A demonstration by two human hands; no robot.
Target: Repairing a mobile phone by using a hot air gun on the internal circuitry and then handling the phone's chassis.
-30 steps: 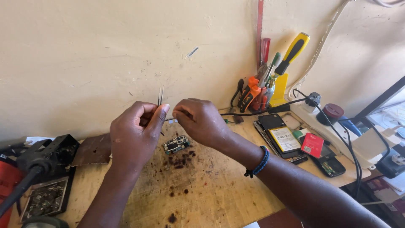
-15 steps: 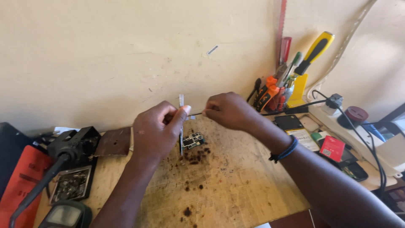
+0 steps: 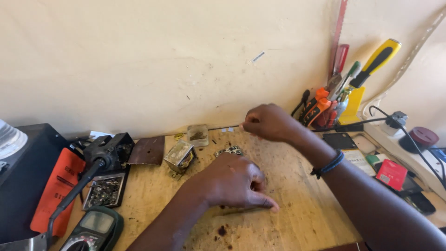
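Pinching a thin wire (image 3: 223, 128), right hand (image 3: 269, 123); left hand (image 3: 232, 183) loosely curled on workbench (image 3: 297, 218).

Table (image 3: 302, 218): pale yellowish wood, speckled with dark brown stains. Wall (image 3: 139, 56): cream. Flat pouch (image 3: 58, 188): orange with black print. Multimeter (image 3: 95, 227): dark green casing, grey screen. Screwdriver handle (image 3: 380, 58): yellow and black. Wrist band (image 3: 329, 163): dark blue. Small card (image 3: 391, 174): red.

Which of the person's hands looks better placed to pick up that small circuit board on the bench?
Probably the left hand: it rests on the bench right beside the small circuit board with no visible grip on anything. The right hand is raised near the wall, pinching a thin wire.
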